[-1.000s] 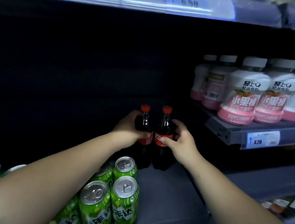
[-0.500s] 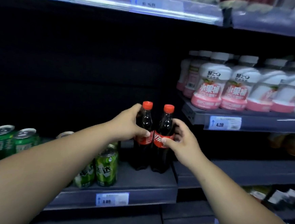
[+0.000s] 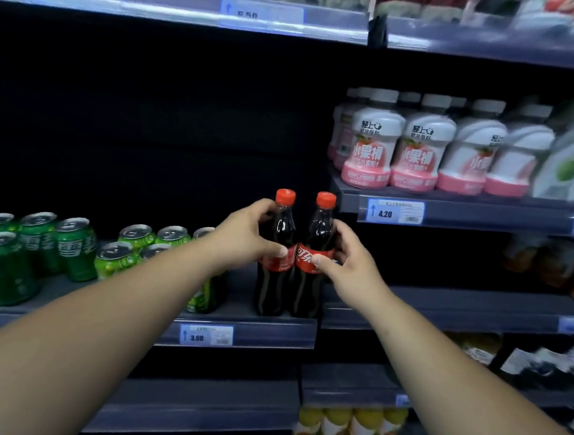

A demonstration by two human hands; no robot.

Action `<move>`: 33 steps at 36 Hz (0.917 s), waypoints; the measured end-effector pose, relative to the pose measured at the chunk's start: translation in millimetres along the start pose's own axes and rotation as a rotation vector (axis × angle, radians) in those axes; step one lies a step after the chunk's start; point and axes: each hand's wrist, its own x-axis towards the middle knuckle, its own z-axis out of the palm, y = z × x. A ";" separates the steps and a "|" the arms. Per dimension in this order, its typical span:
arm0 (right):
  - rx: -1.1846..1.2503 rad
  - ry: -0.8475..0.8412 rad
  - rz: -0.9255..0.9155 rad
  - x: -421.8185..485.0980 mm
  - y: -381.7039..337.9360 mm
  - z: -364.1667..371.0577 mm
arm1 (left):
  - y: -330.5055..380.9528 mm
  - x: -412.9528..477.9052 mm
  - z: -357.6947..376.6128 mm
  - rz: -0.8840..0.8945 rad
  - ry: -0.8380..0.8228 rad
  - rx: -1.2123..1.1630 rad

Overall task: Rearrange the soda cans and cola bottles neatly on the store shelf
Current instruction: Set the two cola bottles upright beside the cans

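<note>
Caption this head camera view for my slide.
Left hand and right hand grip two cola bottles side by side on the shelf beside green soda cans.

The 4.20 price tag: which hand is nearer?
Right. The right hand grips a cola bottle just below-left of the tag; the left hand grips the other bottle, farther left.

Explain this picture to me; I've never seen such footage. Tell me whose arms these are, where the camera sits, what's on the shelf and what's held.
No machine here: a person wears a camera on the head, looking down at their own arms. The left hand grips the left cola bottle, the right hand the right cola bottle. Both stand upright, side by side, on a shelf. Green cans stand to their left; pink-and-white bottles fill a higher shelf at right.
</note>
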 end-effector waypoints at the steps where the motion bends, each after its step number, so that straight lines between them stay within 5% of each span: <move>1: -0.004 -0.007 0.008 1.5 0.3 -1.1 | -1.2 0.1 2.5 0.002 0.019 -0.005; 33: -0.084 -0.017 0.092 -8.4 1.6 11.9 | -28.6 -21.7 22.6 -0.212 -0.005 -0.199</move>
